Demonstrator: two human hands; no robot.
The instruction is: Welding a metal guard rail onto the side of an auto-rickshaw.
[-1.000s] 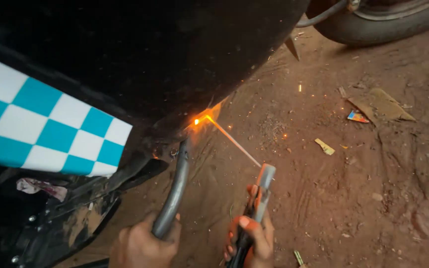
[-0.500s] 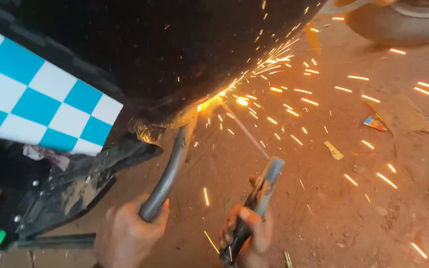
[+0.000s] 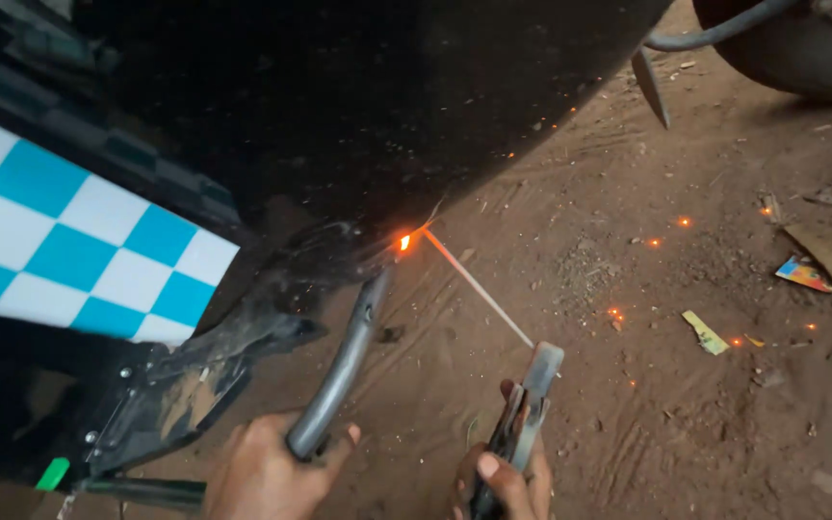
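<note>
My left hand [image 3: 267, 474] grips the lower end of a curved grey metal tube [image 3: 341, 371] that runs up to the underside of a black vehicle body [image 3: 358, 106]. My right hand [image 3: 505, 481] is closed around a welding electrode holder [image 3: 528, 403]. A thin welding rod [image 3: 479, 289] reaches from the holder up and left to the tube's top end, where a small orange glow [image 3: 404, 242] shows at the joint. A blue and white chequered panel [image 3: 79, 241] lies on the body at the left.
Brown dirt ground [image 3: 628, 414] spreads to the right, dotted with glowing embers [image 3: 615, 314] and scraps of coloured paper [image 3: 803, 274]. A tyre [image 3: 801, 43] stands at the top right. A black plastic part [image 3: 180, 385] hangs below the chequered panel.
A wide shower of sparks flew from the joint half a second ago; now only a small glow and scattered embers are left. Both hands stay on the tube and holder.
</note>
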